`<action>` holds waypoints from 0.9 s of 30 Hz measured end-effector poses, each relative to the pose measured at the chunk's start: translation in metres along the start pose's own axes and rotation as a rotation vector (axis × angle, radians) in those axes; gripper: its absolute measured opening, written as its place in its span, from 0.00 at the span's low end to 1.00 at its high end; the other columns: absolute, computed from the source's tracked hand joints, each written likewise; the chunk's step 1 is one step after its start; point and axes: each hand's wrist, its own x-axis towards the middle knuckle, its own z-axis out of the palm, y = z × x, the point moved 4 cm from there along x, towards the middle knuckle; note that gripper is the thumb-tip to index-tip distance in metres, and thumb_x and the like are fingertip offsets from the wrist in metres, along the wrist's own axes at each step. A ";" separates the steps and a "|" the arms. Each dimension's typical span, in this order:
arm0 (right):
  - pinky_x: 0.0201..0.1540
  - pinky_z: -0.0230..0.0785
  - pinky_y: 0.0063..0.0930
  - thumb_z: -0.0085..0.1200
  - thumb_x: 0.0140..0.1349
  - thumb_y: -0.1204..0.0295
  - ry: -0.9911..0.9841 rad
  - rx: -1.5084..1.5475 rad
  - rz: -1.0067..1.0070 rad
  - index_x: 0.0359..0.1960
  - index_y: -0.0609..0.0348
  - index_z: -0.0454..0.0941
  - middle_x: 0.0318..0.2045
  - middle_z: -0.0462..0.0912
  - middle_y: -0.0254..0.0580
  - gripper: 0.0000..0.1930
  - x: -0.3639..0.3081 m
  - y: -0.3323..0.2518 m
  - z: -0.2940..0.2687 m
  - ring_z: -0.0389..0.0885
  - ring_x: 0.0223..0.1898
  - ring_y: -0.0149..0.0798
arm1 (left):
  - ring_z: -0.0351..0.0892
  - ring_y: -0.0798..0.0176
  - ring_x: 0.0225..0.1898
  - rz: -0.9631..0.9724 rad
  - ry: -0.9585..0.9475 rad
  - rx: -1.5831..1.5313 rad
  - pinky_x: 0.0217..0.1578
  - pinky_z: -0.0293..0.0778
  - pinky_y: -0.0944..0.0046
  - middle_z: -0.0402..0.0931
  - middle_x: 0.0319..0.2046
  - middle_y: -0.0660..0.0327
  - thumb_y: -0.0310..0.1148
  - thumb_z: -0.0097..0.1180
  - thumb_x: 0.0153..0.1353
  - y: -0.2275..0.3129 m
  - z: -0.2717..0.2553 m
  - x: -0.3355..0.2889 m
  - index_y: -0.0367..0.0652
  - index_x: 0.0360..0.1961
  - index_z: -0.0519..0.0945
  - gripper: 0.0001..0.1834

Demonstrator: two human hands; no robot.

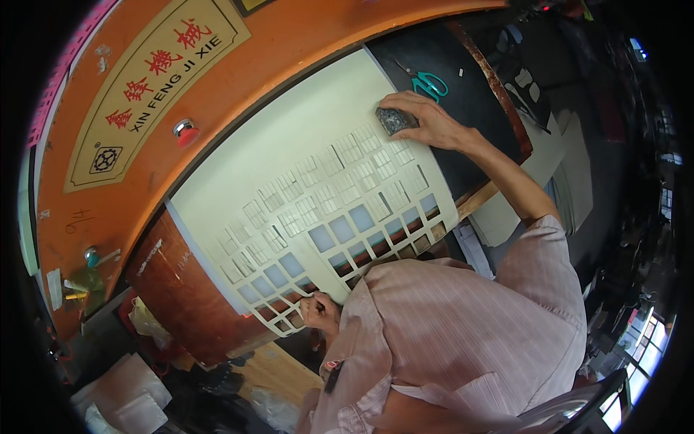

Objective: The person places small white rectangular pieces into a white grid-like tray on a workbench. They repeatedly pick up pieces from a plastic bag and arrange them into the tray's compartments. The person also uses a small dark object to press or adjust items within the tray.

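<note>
A large cream sheet (303, 137) lies in front of me, marked with rows of small rectangular cuts. Along its near edge the rectangles are gone, leaving a grid of openings. Through some of them a bluish-white board (341, 229) shows. My right hand (437, 124) grips a dark grey speckled block (396, 121) at the sheet's upper right, with fingers wrapped over it. At the near edge, next to the open grid, my left hand (320, 312) is closed with its fingers curled. Whatever it pinches is too small and shaded to make out.
Scissors with teal handles (431, 85) lie on a black surface right of the sheet. An orange machine beam (246, 69) with a red button (186, 132) crosses the far side. A brown board (195, 289) is at left; pale offcut sheets (510, 210) lie at right.
</note>
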 end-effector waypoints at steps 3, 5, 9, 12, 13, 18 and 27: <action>0.72 0.66 0.42 0.73 0.56 0.70 0.031 -0.017 -0.042 0.64 0.61 0.76 0.64 0.78 0.51 0.32 -0.006 0.002 0.009 0.73 0.67 0.54 | 0.61 0.59 0.18 -0.022 -0.010 -0.004 0.20 0.55 0.55 0.62 0.18 0.59 0.24 0.63 0.63 0.001 -0.001 0.001 0.37 0.16 0.75 0.17; 0.72 0.67 0.43 0.73 0.56 0.71 0.029 -0.033 -0.038 0.64 0.62 0.75 0.64 0.77 0.50 0.33 -0.007 0.005 0.011 0.73 0.67 0.53 | 0.59 0.61 0.18 -0.016 0.002 -0.011 0.20 0.53 0.56 0.61 0.18 0.60 0.25 0.63 0.64 0.002 -0.001 0.004 0.37 0.17 0.76 0.17; 0.71 0.67 0.43 0.72 0.57 0.72 0.055 -0.026 -0.063 0.64 0.63 0.74 0.63 0.77 0.50 0.32 -0.006 0.006 0.009 0.73 0.67 0.53 | 0.56 0.64 0.18 0.064 0.066 -0.074 0.20 0.51 0.57 0.59 0.17 0.61 0.26 0.64 0.65 0.006 0.002 0.007 0.35 0.19 0.76 0.17; 0.73 0.66 0.44 0.72 0.57 0.70 0.092 -0.036 -0.169 0.66 0.61 0.73 0.65 0.75 0.49 0.34 -0.008 0.002 0.008 0.71 0.69 0.53 | 0.60 0.62 0.18 0.085 0.061 -0.066 0.20 0.54 0.56 0.62 0.18 0.60 0.26 0.63 0.65 0.004 0.004 0.008 0.37 0.17 0.76 0.18; 0.72 0.66 0.44 0.72 0.58 0.70 0.079 -0.064 -0.125 0.65 0.62 0.73 0.65 0.76 0.50 0.33 -0.008 0.003 0.008 0.72 0.68 0.53 | 0.62 0.61 0.18 0.095 0.067 -0.060 0.20 0.56 0.56 0.63 0.18 0.59 0.26 0.62 0.65 0.003 0.004 0.009 0.38 0.16 0.76 0.18; 0.70 0.67 0.42 0.69 0.59 0.74 0.180 -0.125 -0.199 0.65 0.63 0.72 0.64 0.76 0.51 0.31 -0.018 -0.009 0.002 0.72 0.68 0.53 | 0.59 0.65 0.17 0.110 0.163 -0.155 0.20 0.54 0.58 0.61 0.16 0.59 0.28 0.64 0.65 -0.005 0.013 0.010 0.35 0.19 0.81 0.16; 0.45 0.76 0.30 0.62 0.69 0.73 0.840 0.113 -0.126 0.53 0.65 0.81 0.42 0.81 0.43 0.14 -0.106 -0.069 -0.039 0.82 0.39 0.37 | 0.63 0.59 0.16 0.225 0.308 -0.088 0.32 0.68 0.55 0.64 0.15 0.57 0.29 0.62 0.63 -0.006 0.023 0.016 0.35 0.17 0.80 0.17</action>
